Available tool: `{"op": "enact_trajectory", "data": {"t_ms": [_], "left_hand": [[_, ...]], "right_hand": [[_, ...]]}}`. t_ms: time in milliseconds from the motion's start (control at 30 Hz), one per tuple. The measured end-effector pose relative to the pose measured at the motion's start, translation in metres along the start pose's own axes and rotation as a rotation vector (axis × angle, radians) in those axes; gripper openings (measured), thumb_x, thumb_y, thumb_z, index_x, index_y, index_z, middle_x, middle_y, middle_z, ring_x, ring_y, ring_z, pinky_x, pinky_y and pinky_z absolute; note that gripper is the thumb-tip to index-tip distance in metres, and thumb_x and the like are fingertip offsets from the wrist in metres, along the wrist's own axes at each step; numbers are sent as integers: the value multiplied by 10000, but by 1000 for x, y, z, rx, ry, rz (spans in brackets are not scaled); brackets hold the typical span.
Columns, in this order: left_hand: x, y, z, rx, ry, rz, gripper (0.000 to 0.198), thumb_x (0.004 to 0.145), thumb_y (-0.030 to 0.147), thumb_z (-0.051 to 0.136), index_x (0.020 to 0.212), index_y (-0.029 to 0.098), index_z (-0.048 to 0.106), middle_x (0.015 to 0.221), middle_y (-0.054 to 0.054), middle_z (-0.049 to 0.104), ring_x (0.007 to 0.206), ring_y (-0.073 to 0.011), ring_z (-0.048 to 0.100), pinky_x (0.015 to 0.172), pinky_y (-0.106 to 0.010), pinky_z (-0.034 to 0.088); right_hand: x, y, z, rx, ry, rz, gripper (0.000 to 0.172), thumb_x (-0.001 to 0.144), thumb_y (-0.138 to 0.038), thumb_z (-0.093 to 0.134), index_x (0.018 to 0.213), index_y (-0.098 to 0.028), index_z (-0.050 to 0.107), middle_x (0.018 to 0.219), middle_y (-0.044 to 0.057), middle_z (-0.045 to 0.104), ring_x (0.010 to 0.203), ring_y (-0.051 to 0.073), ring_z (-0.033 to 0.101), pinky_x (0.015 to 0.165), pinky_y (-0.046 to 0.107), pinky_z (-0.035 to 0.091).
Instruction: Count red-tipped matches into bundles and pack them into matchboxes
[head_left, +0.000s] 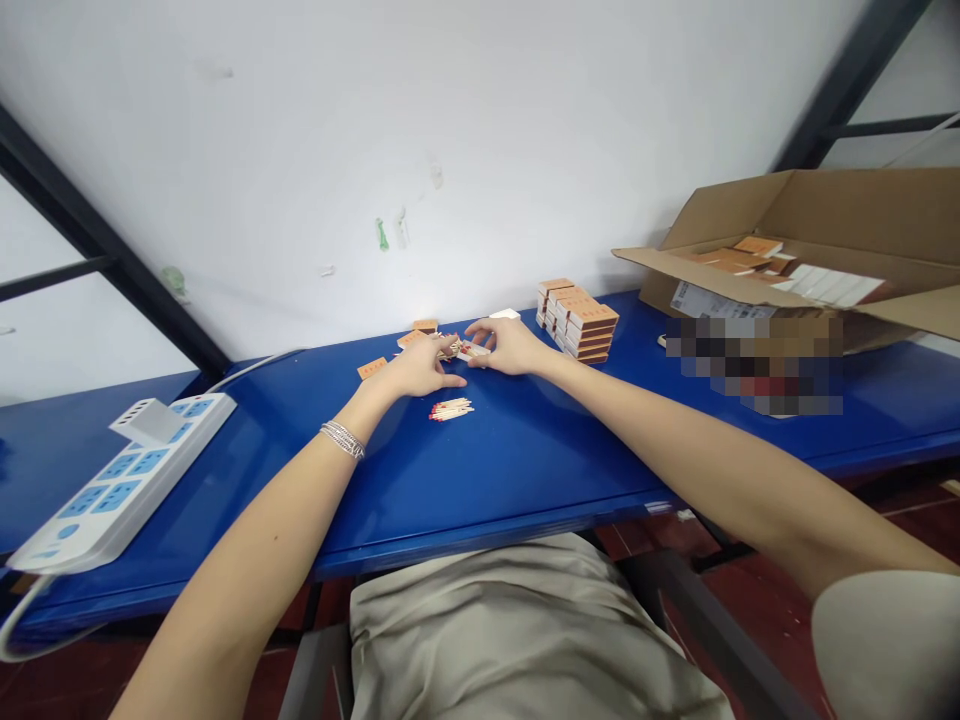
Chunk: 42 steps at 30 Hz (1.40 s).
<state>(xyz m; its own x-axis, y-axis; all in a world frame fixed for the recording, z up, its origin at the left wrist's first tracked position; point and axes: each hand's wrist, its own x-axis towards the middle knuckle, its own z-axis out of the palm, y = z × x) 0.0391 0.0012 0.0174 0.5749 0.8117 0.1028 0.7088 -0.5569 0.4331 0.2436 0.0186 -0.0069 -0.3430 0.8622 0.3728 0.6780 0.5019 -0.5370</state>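
Note:
Near the back of the blue table, my left hand (421, 368) reaches over a heap of matches (448, 347), its thumb stretched out to the right and its other fingertips among the sticks. Just right of it, my right hand (510, 345) is curled round a small white matchbox tray (474, 350) with matches at it. A loose bundle of matches (451, 409) lies on the table in front of the hands. Orange matchbox sleeves (372, 368) lie beside and behind my left hand.
Stacked matchboxes (577, 320) stand right of my hands. An open cardboard box (840, 220) with more matchboxes is at the right, a blurred patch before it. A power strip (127, 480) with a plug lies on the blue table (480, 480) at the left. A white wall rises behind.

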Motion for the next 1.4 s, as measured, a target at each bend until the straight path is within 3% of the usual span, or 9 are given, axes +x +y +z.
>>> {"op": "enact_trajectory", "data": {"t_ms": [200,367,467,567,867,1067,1200,1400], "left_hand": [[0,0,0,12,-17,34,613,732,343,769,1287,144,601,1035,-93,683,738,-183,657,702,-330,515],[-1,-1,0,-2,-36,58,589,736,374,762,1267,156,631,1030,-90,712,749,-179,643,711,-329,501],[0,-1,0,33,-65,57,486,739,368,755,1165,144,690,995,-91,726,745,-184,636,703,-330,496],[1,-1,1,58,-59,37,411,744,364,748,1084,134,715,1010,-99,725,769,-193,637,712,-333,499],[-1,5,0,78,-56,5,346,755,341,720,1047,155,714,1030,-86,717,790,-200,638,720,-337,498],[-2,6,-2,55,-45,4,345,754,368,711,1031,162,717,962,-72,727,752,-195,639,680,-327,495],[-1,2,-1,40,-36,30,351,751,366,721,1040,166,713,908,-60,717,717,-180,630,640,-310,487],[0,0,0,16,-16,36,459,737,309,751,1159,143,676,990,-79,698,741,-170,636,673,-309,505]], "right_hand": [[-2,-2,1,3,-103,-73,512,707,-255,808,1188,-136,678,1095,100,738,957,222,683,840,321,514],[-5,-7,-13,80,-267,-197,537,677,-313,824,1190,-214,702,1111,49,745,963,206,684,812,292,523],[-5,-6,-27,37,-259,-120,514,624,-324,849,1105,-188,729,1078,63,749,903,205,690,743,285,530],[-5,-3,-34,-9,-315,-39,420,594,-304,860,970,-161,739,899,47,762,742,181,687,646,273,519],[-5,-1,-29,75,-386,41,94,692,-174,742,786,-170,727,666,11,723,574,143,649,533,230,497],[-4,-3,-34,72,-329,82,96,695,-136,731,789,-157,731,696,25,741,566,143,652,522,227,491],[-1,-5,-31,38,-252,-12,115,722,-142,727,836,-135,740,754,41,753,685,143,683,597,203,492],[-1,-4,-21,51,-247,-80,151,717,-183,750,859,-133,749,822,47,754,709,137,667,615,207,469]]}}
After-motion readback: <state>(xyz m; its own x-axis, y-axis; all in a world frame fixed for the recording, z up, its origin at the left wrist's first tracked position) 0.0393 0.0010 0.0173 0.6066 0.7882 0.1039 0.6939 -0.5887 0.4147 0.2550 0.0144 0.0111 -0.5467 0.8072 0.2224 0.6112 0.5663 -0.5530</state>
